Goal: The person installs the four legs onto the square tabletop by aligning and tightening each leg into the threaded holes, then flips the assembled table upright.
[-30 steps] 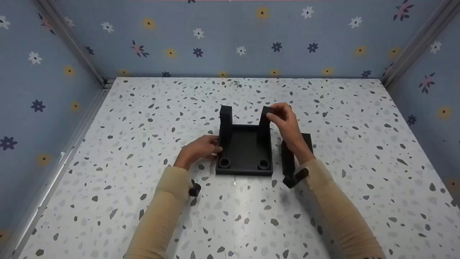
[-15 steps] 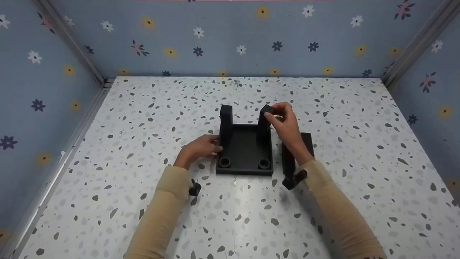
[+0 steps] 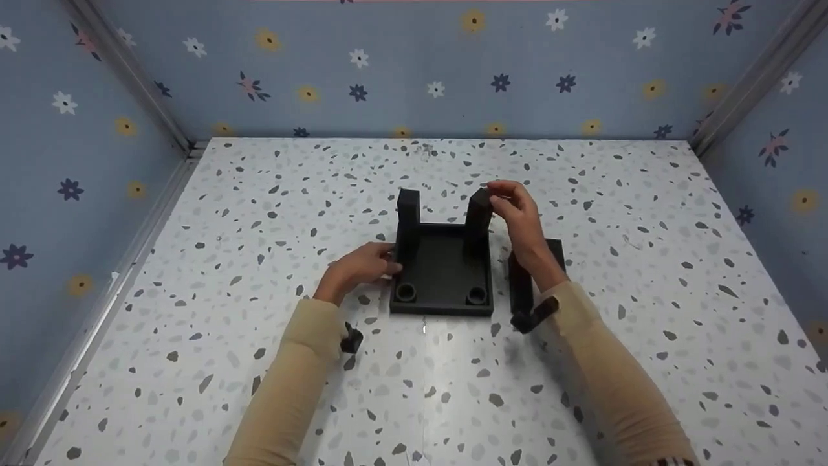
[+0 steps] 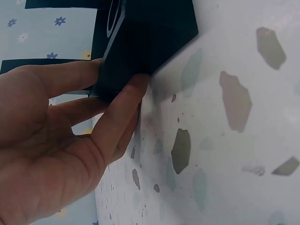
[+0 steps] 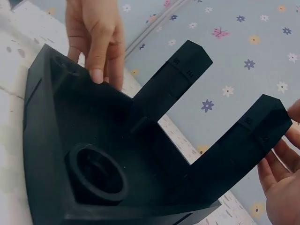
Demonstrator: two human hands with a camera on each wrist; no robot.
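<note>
An upturned small black table top point(image 3: 441, 272) with a raised rim lies on the speckled surface. Two square legs stand up from its far corners, the left leg point(image 3: 407, 213) and the right leg point(image 3: 477, 217). Round sockets show at the near corners, such as the near left socket point(image 3: 405, 292). My left hand point(image 3: 363, 264) pinches the table top's left wall, thumb over the rim and fingers outside, as the right wrist view also shows. Beside the top of the right leg is my right hand point(image 3: 521, 217), its loosely bent fingers point(image 5: 281, 157) right at the leg's edge.
Under my right forearm lie two more black legs, a nearer loose leg point(image 3: 521, 285) and a farther loose leg point(image 3: 555, 251), partly hidden. Flowered blue panels point(image 3: 414, 71) enclose the back and sides of the speckled table point(image 3: 259, 194).
The right leg has turned about its upright axis, a corner now facing nearer. My right thumb has slid off its front face to the right. The left hand keeps its place.
</note>
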